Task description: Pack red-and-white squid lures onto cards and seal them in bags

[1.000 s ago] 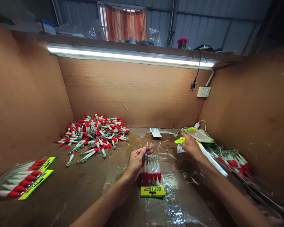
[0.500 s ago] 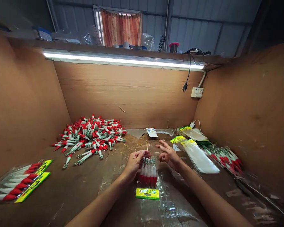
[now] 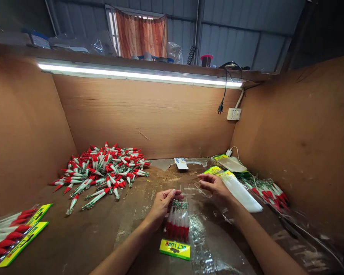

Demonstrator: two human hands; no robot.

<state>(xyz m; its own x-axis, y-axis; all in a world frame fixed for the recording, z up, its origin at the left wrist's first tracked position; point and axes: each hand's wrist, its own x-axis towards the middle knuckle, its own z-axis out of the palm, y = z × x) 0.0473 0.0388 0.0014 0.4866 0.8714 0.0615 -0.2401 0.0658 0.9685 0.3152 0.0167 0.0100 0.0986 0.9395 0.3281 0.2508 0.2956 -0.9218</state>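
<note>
In front of me lies a clear plastic bag of red-and-white squid lures (image 3: 178,221), its yellow-green header card (image 3: 174,249) toward me and the hooked ends away. My left hand (image 3: 162,206) is closed on the bag's far left edge beside the hooks, thumb against fingers. My right hand (image 3: 215,187) is raised to the right of the bag, apart from it. Its fingers are curved with a gap to the thumb, and I see nothing held in them. Just beyond it is a stack of clear bags (image 3: 243,194) with yellow headers.
A big heap of loose lures (image 3: 103,164) lies at the back left. Filled lure packs (image 3: 17,236) are at the near left. More lures (image 3: 272,194) lie by the right wall, near a white cable. A small white card (image 3: 181,163) stands at the back.
My right hand has moved away from the bag, right and slightly back, its fingers less spread. My left hand stays on the bag. The view has shifted slightly.
</note>
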